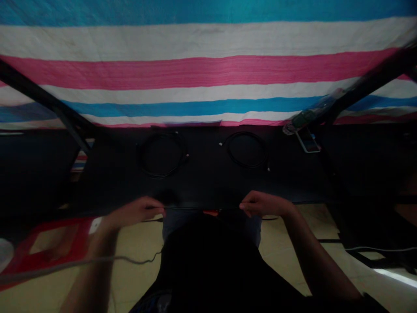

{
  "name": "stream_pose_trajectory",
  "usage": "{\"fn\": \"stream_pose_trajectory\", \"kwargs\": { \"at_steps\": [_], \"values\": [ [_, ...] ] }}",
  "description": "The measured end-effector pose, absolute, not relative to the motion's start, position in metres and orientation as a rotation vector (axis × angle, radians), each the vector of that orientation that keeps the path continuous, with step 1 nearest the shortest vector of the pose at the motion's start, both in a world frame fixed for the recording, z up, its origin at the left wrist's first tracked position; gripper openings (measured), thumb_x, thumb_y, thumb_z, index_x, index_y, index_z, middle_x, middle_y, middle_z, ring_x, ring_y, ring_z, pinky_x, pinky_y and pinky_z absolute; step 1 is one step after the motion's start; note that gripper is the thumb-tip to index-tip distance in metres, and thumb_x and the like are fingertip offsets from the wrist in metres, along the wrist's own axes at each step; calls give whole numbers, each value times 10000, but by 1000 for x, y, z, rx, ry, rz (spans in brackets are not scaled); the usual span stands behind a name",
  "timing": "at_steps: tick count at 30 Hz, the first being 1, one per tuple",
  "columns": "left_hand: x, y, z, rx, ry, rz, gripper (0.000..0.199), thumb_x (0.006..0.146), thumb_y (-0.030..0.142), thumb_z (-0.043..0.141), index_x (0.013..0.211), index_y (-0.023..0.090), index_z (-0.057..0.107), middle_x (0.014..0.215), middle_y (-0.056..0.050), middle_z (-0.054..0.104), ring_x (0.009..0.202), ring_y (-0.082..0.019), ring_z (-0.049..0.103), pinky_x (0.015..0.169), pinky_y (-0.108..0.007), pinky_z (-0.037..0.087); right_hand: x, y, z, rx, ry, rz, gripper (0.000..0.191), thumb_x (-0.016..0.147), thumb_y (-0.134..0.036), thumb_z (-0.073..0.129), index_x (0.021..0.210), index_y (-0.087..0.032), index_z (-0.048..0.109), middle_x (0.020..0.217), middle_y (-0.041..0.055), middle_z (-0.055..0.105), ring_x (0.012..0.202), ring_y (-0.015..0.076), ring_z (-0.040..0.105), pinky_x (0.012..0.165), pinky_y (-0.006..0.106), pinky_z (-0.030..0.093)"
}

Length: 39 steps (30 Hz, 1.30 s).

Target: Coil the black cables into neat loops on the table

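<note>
My left hand [143, 210] rests at the front edge of the black table [202, 187], its fingers curled together; nothing shows in them. Right of it, my right hand [257, 203] is at the same edge, fingers bent and closed, also with nothing visible in them. Beyond my left hand a coiled black cable [160, 175] lies on the table, its two ends loose at the coil's right side. A second coiled black cable [247, 165] lies beyond my right hand, with light-coloured plugs at its left and lower right. Neither hand touches a cable.
At the table's back right, a clear bottle [302, 118] leans beside a phone-like object with a pale frame [308, 141]. A striped sheet [208, 71] hangs behind, between dark slanted bars. A red item [76, 243] and a grey cord [127, 259] are at the lower left.
</note>
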State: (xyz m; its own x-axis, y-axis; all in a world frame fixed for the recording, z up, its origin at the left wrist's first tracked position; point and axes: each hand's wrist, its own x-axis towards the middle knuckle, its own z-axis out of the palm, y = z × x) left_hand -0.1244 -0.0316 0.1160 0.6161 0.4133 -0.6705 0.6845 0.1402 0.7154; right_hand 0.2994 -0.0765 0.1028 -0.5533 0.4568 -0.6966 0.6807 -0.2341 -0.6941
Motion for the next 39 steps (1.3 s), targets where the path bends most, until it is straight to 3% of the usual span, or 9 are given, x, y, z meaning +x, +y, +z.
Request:
{"fn": "stream_pose_trajectory", "kwargs": {
  "at_steps": [2,7,13,18,22,24,29,33,39],
  "values": [
    [-123,-32,116,1469,978,-286,415,881,541,541,826,167,711,679,-4,585,634,-122,485,593,-220,371,294,-76,94,1392,1863,-1747,463,941,-472,486,671,-134,651,548,-11,498,492,83,394,509,234,293],
    [-59,-48,96,1391,839,-257,484,868,530,566,1168,168,680,865,-41,674,667,-131,556,595,-233,421,247,-75,81,1341,2003,-1600,402,936,-392,488,693,-142,690,626,32,627,549,103,511,541,237,319],
    [-18,-54,81,1576,773,-55,402,906,475,535,952,150,767,757,-25,673,664,-132,520,611,-237,373,225,-71,96,1437,2011,-1597,430,919,-457,516,680,-136,672,569,13,572,494,86,441,508,232,288],
    [-90,-35,102,1496,882,-164,359,866,497,597,869,188,780,689,2,649,636,-125,475,606,-230,366,264,-67,102,1312,1763,-1933,532,924,-577,468,655,-144,619,514,-34,451,440,68,361,463,219,257],
    [-130,-29,113,1460,957,-229,371,866,504,594,820,180,769,678,-9,632,619,-117,469,575,-219,359,282,-69,97,1312,1743,-1891,537,932,-563,465,645,-140,628,496,-34,439,441,68,339,477,230,258],
    [-125,-31,111,1429,944,-268,381,855,517,604,838,172,763,663,-9,619,596,-110,472,550,-212,352,278,-70,94,1332,1803,-1760,484,926,-484,501,616,-136,635,508,-15,483,460,75,375,500,238,284],
    [-59,-45,92,1338,837,-198,442,840,506,623,1111,173,725,748,-9,651,571,-104,510,523,-207,374,241,-70,97,1415,1954,-1612,430,935,-411,491,671,-136,693,581,18,586,505,89,463,514,240,297],
    [-11,-53,80,1573,783,-45,358,911,412,534,978,156,776,597,16,589,532,-94,448,517,-206,311,217,-71,101,1529,2054,-1517,406,913,-421,533,682,-135,706,577,20,591,496,90,450,498,242,264],
    [-48,-39,95,1577,739,8,331,908,394,559,1022,182,787,732,8,695,610,-107,485,586,-208,354,249,-69,103,1527,1888,-1712,492,893,-532,536,616,-140,643,525,-10,515,486,82,398,506,238,283]
  ]
}}
